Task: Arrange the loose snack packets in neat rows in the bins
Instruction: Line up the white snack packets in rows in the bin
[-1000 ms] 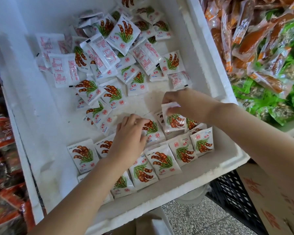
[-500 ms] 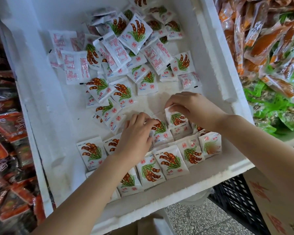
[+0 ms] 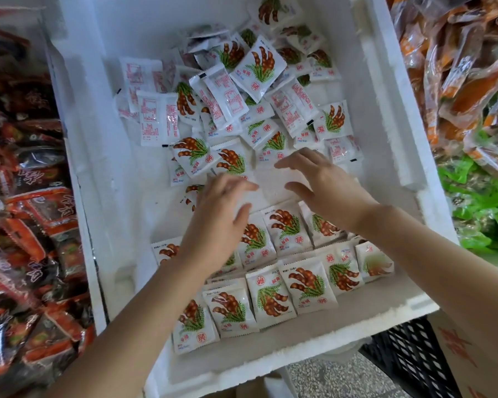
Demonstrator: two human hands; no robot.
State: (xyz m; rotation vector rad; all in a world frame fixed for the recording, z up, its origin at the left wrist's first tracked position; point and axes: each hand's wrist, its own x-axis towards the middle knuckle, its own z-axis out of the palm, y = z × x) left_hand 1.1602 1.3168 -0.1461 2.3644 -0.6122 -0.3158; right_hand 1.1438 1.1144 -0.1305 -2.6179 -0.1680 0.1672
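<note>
A white foam bin (image 3: pixel 107 214) holds small white snack packets printed with brown pods and green leaves. Several lie in two neat rows (image 3: pixel 288 288) along the near end. A loose pile of packets (image 3: pixel 236 90) fills the far half, some face down showing red print. My left hand (image 3: pixel 222 214) hovers over the left part of the rows, fingers straight, holding nothing. Farther right, my right hand (image 3: pixel 322 185) is spread above the bare foam floor between rows and pile, holding nothing. Both hands are slightly blurred.
On the left lies a bin of dark red and orange packets (image 3: pixel 26 225). Orange and green packets (image 3: pixel 472 96) fill a bin on the right. A black crate (image 3: pixel 408 357) and a cardboard box (image 3: pixel 472 354) stand below at the right, over speckled floor.
My right hand has let go of the packet it was setting into the row and lifted toward the pile. My left hand has lifted off the row and moved forward, fingers straightened.
</note>
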